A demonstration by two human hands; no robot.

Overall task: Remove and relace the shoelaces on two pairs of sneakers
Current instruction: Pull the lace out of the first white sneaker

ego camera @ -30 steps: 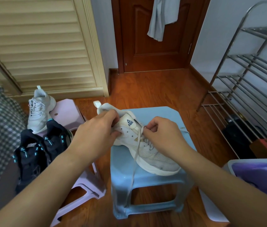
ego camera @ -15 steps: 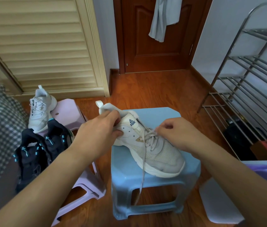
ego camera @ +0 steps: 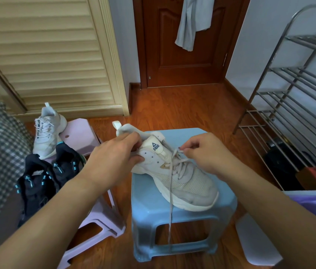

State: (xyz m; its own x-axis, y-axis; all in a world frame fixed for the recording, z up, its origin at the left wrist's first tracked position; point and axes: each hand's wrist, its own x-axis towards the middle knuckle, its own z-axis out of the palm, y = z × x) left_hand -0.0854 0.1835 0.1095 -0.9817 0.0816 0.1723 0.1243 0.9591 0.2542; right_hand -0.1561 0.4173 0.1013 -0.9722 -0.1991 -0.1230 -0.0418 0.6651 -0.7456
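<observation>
1. the right hand (ego camera: 203,152) has its fingers curled in a narrow pinch on the end of the shoelace (ego camera: 180,151), just beside the upper eyelets of the white sneaker (ego camera: 174,171). whether the tip is going into an eyelet or coming out cannot be told from this view.
2. the left hand (ego camera: 118,158) grips the heel collar and ankle side of that sneaker, thumb below and fingers over the top edge, holding it against the blue stool (ego camera: 184,226) it rests on.
3. to do the step well, the person would likely keep the left grip firm so the shoe does not slide or tip while the right hand pulls along the line of the eyelet, not sideways.
4. the pinch is best kept close to the lace tip; a grip further back would let the soft lace buckle.
5. the other end of the lace hangs loose over the near side of the shoe and down past the front of the stool; it could snag or be pulled short, so the two ends should be kept roughly even.
6. further out, a second white sneaker (ego camera: 46,131) stands laced on a pink stool (ego camera: 87,136), with a pair of black sneakers (ego camera: 42,179) just beside it on the left.
7. judging from that, much of the task seems to remain.
</observation>
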